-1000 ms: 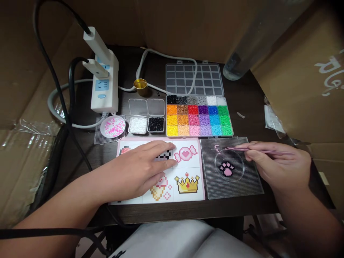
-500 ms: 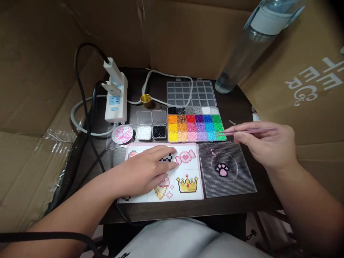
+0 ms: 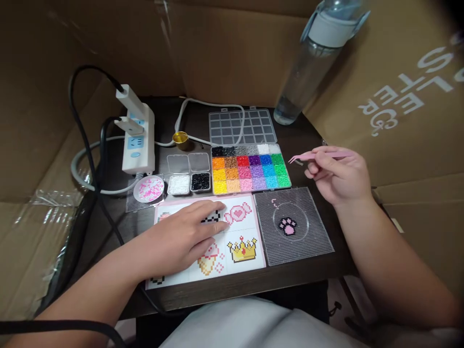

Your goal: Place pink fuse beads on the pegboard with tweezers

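Pink tweezers (image 3: 319, 155) are pinched in my right hand (image 3: 342, 176), their bent tips in the air just right of the bead box. Whether a bead sits in the tips is too small to tell. My left hand (image 3: 184, 237) lies flat with fingers spread on the pattern sheet (image 3: 242, 278), covering part of its pictures; a pink candy and a yellow crown show beside it. To the sheet's right lies a clear pegboard (image 3: 311, 246). A black-and-pink paw of beads (image 3: 287, 227) and a few pink beads (image 3: 274, 203) sit on it.
The sectioned bead box (image 3: 250, 169) stands behind the sheet, its lid (image 3: 242, 126) folded back. Nearby are small boxes of white beads (image 3: 179, 184) and black beads (image 3: 200, 181), a dish of pink beads (image 3: 149, 188), a gold cup (image 3: 180, 140), a power strip (image 3: 139, 140) and a water bottle (image 3: 308, 72).
My right hand has lifted the tweezers away from the bead box's green compartments, up and to the right. My left hand stays on the sheet. The whole view has shifted slightly.
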`<state>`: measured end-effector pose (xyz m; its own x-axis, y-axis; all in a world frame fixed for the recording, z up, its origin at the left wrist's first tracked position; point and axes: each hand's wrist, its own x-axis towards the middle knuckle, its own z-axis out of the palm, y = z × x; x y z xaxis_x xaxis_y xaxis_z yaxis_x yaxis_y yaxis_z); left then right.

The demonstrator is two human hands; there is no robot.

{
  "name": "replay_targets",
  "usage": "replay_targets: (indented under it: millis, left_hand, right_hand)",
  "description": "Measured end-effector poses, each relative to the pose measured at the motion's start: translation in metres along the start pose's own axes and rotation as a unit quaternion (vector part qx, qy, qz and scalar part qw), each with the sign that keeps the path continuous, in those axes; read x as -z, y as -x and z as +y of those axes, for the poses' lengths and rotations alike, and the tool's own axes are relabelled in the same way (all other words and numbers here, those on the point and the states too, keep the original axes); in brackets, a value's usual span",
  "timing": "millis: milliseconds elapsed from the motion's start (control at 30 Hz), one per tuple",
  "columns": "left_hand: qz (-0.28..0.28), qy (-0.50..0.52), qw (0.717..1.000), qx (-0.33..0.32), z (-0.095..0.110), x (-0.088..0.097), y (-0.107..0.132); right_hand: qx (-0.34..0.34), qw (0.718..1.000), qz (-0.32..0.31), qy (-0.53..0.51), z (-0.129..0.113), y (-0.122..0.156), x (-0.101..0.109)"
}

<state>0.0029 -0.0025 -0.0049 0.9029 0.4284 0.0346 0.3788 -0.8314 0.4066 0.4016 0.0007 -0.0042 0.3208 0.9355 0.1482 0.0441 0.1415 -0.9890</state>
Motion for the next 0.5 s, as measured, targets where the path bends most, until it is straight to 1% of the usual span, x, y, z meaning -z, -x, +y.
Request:
replay_targets:
  millis: [100,167,233,300,367,433,500]
  left_hand:
    - [0.000,-0.008,1.000,-0.007,-0.0026,-0.0006,-0.0002]
    - [-0.006,-0.021,1.000,-0.011,-0.0036,-0.0018,-0.0004]
    - [0.003,-0.028,1.000,-0.011,-0.0038,-0.0031,-0.0004]
    - [0.013,-0.023,1.000,-0.009,-0.0035,-0.0031,-0.0003]
    - [0.010,-0.015,1.000,-0.010,-0.0026,-0.0011,-0.0006]
    - [-0.003,-0.014,1.000,-0.009,-0.0013,0.0018,-0.0015]
    - [-0.003,-0.017,1.000,-0.010,-0.0002,0.0037,-0.0025]
  right_hand:
    - [-0.029,0.999,-0.005,-0.027,-0.0007,-0.0077,0.0107]
    - [-0.042,0.998,-0.001,-0.043,-0.0009,-0.0088,0.0118]
    - [-0.050,0.997,0.010,-0.056,-0.0010,-0.0075,0.0096]
    - [-0.049,0.997,0.019,-0.057,-0.0009,-0.0059,0.0069]
    - [-0.043,0.997,0.019,-0.054,-0.0001,-0.0055,0.0061]
    - [-0.040,0.998,0.009,-0.053,0.0017,-0.0070,0.0081]
    - [-0.043,0.998,-0.008,-0.053,0.0045,-0.0098,0.0118]
